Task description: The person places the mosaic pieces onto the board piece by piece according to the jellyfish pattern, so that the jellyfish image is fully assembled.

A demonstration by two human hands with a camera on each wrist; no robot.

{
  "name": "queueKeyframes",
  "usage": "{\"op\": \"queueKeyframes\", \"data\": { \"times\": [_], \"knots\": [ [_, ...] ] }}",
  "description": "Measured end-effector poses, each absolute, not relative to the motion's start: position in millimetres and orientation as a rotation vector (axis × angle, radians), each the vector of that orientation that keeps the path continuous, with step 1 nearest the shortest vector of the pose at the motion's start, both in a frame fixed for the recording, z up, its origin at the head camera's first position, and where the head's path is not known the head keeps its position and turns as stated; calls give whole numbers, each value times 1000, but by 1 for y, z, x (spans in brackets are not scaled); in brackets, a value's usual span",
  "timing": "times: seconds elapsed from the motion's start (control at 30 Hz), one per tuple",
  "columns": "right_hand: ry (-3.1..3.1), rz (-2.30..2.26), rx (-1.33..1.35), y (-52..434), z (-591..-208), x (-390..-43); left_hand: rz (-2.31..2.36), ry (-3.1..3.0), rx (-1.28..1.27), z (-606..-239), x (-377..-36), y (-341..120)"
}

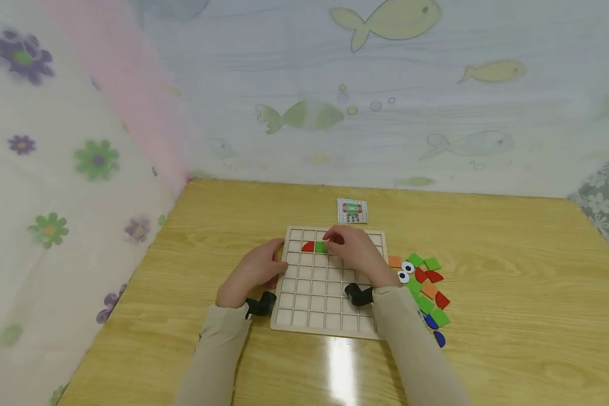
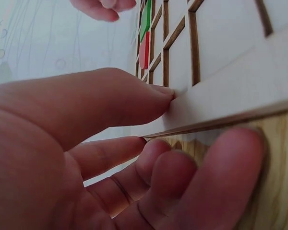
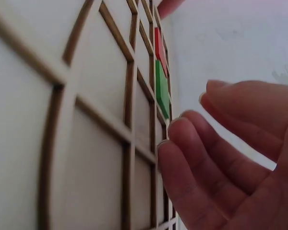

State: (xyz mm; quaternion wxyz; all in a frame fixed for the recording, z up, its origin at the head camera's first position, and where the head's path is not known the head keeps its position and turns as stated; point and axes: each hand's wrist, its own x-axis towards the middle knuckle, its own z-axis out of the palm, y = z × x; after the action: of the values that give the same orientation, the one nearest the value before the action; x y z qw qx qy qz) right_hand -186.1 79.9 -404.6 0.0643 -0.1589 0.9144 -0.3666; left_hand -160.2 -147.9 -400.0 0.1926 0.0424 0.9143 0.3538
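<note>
Green tile (image 1: pixel 321 247) lies flat beside red tile (image 1: pixel 308 247).

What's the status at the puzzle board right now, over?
Left hand steadies the grid board at its left edge. Right hand open over the green tile, beside the red tile. Nothing blocking; spare pieces lie right.
</note>
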Motion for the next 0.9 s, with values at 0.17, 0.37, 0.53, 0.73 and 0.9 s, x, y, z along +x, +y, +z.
{"op": "queueKeyframes", "data": {
  "times": [0.17,0.37,0.53,0.73,0.9],
  "knots": [
    [2756,-1085,-506,89,-404,-184,981,2585,125,-401,-161,-149],
    [2756,-1062,-444,109,-401,-176,962,2595,140,-403,-163,-150],
    [2765,-1059,-361,137,-397,-171,961,2598,153,-403,-163,-148],
    [2709,-1077,-258,170,-395,-167,986,2574,131,-403,-161,-147],
    [2705,-1045,-198,191,-393,-167,1021,2565,105,-403,-162,-148]
  ]
}}
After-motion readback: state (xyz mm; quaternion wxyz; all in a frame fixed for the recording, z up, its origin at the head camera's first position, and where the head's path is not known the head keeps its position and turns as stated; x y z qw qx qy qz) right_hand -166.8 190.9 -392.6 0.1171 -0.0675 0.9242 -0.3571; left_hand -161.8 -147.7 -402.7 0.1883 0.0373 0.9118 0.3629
